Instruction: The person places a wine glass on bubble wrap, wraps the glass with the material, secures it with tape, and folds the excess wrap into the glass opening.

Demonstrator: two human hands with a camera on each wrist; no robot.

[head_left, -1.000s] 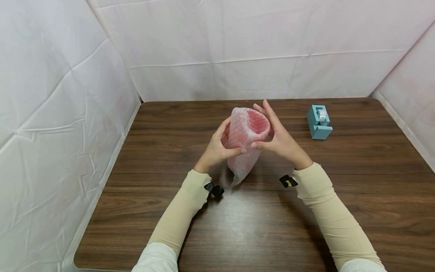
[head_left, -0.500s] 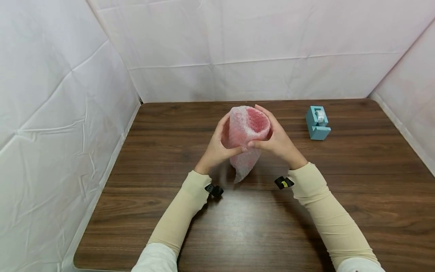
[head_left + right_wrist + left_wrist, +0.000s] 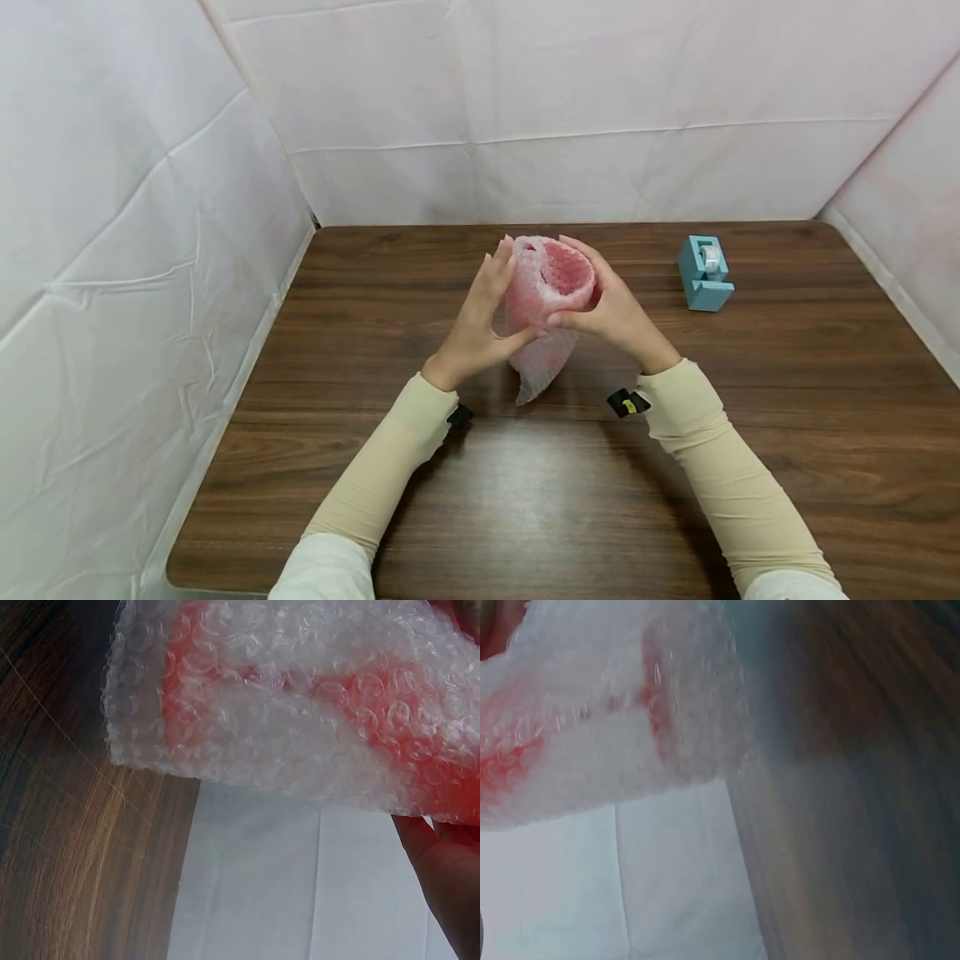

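Observation:
A red thing rolled in bubble wrap [image 3: 540, 304] stands between both hands in the head view, its round opening facing up and a loose wrap corner trailing below. Its kind is hidden under the wrap. My right hand [image 3: 611, 312] grips the roll from the right, thumb in front and fingers behind. On the other side, my left hand [image 3: 476, 325] has its fingers straight along the left edge and its thumb tip at the front. Close up, the right wrist view shows the clear bubbles [image 3: 247, 712] over red, with right-hand fingers [image 3: 431, 859] beneath.
A light blue tape dispenser [image 3: 705, 273] with a roll of clear tape stands at the back right of the brown wooden table [image 3: 337, 333]. White cloth walls [image 3: 562, 175] rise behind the table and at its sides.
My left hand has loosened and its fingers have straightened, shifting slightly left. The right hand has closed in around the roll. A small gap now shows at the wrap's upper left edge.

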